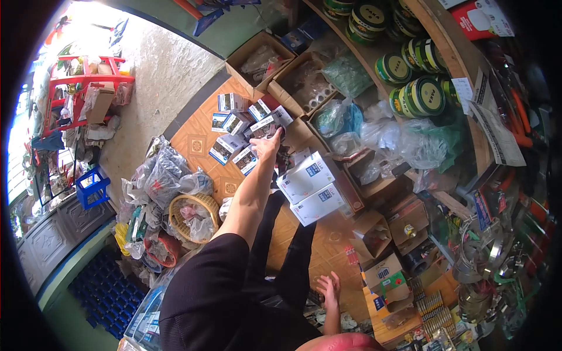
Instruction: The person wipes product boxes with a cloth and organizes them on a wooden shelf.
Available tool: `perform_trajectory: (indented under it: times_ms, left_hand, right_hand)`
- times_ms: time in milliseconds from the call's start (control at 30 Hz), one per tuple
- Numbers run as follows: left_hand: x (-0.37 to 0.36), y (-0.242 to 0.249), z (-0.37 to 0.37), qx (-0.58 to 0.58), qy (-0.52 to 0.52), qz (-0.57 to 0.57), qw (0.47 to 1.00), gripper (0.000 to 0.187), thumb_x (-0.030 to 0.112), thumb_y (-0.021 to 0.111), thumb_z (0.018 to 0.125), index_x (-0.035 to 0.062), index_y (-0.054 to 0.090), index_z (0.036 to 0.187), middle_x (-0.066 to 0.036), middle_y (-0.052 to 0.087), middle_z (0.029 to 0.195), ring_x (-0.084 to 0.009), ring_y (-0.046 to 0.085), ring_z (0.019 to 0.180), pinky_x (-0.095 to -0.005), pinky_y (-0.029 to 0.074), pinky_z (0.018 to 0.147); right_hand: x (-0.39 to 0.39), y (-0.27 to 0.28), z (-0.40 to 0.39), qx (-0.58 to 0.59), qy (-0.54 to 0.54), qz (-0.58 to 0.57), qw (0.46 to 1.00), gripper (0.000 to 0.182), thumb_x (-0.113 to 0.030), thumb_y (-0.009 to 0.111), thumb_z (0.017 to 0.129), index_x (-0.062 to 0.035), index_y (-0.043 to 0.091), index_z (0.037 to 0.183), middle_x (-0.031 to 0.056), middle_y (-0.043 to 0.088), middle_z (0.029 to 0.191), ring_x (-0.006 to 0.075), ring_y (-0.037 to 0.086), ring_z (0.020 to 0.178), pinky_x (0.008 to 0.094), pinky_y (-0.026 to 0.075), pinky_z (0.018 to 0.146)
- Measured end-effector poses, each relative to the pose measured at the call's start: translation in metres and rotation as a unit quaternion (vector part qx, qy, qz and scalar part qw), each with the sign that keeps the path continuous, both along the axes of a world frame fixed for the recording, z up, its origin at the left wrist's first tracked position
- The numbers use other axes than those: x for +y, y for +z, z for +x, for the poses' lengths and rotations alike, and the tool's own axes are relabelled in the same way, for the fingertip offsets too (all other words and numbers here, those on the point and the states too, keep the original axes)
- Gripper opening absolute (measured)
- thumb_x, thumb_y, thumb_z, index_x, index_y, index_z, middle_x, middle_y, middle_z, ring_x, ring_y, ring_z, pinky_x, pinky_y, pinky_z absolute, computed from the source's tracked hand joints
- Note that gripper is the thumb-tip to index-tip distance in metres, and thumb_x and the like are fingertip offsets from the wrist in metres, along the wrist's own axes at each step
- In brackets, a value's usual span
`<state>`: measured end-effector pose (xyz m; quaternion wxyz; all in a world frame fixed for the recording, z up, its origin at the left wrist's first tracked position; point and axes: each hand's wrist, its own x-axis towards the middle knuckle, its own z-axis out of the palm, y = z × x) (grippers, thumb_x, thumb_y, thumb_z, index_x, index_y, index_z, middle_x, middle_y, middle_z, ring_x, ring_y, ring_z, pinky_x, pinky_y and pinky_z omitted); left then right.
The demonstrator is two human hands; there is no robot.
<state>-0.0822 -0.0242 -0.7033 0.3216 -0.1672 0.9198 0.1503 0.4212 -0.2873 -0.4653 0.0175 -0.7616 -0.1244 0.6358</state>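
Observation:
My left hand [266,145] is stretched forward with its fingers around a small white printed box [261,125] in a cluster on the floor. Several similar boxes lie close by, among them one box [232,102] at the back and another box [227,148] nearer me. To the right of my left forearm, two larger white cartons [305,177] sit side by side. My right hand [329,289] is low on the right, fingers apart, holding nothing.
Open cardboard boxes [259,61] with plastic-wrapped goods stand behind the small boxes. Green tins [424,96] fill the shelf at upper right. A wicker basket [194,217] and bagged goods [161,175] lie left. A blue stool [92,188] and red rack [88,76] stand farther left.

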Motion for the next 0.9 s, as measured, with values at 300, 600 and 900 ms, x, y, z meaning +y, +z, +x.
perform_trajectory:
  times_ms: [300, 600, 900]
  left_hand:
    - [-0.064, 0.040, 0.002, 0.083, -0.112, 0.135, 0.981, 0.082, 0.052, 0.078, 0.082, -0.0016, 0.050, 0.139, -0.031, 0.064, 0.130, -0.0433, 0.062, 0.125, -0.0459, 0.049, 0.107]
    - [-0.056, 0.318, 0.108, -0.102, -0.177, 0.615, 0.762, 0.024, 0.019, 0.061, 0.104, 0.0017, 0.072, 0.116, -0.002, 0.071, 0.103, -0.0111, 0.063, 0.089, -0.0283, 0.053, 0.081]
    - [-0.025, 0.528, 0.139, -0.070, -0.501, 0.641, 0.578, 0.041, 0.021, 0.074, 0.092, 0.0050, 0.070, 0.131, -0.011, 0.073, 0.124, -0.0232, 0.067, 0.117, -0.0392, 0.053, 0.100]
  right_hand:
    - [0.042, 0.005, -0.019, 0.032, 0.023, 0.077, 0.996, 0.056, -0.033, 0.061, 0.105, -0.0148, 0.040, 0.154, 0.0177, 0.066, 0.131, 0.0298, 0.070, 0.113, 0.0420, 0.059, 0.087]
    - [0.191, 0.150, -0.142, 0.419, -0.138, 0.167, 0.882, 0.069, -0.065, 0.054, 0.102, -0.0443, 0.028, 0.163, 0.0178, 0.033, 0.163, 0.0401, 0.056, 0.131, 0.0603, 0.055, 0.093]
    - [0.259, 0.246, -0.131, 0.490, -0.194, 0.273, 0.804, 0.039, -0.022, 0.062, 0.102, -0.0055, 0.063, 0.137, 0.0106, 0.070, 0.122, 0.0238, 0.068, 0.116, 0.0387, 0.054, 0.101]
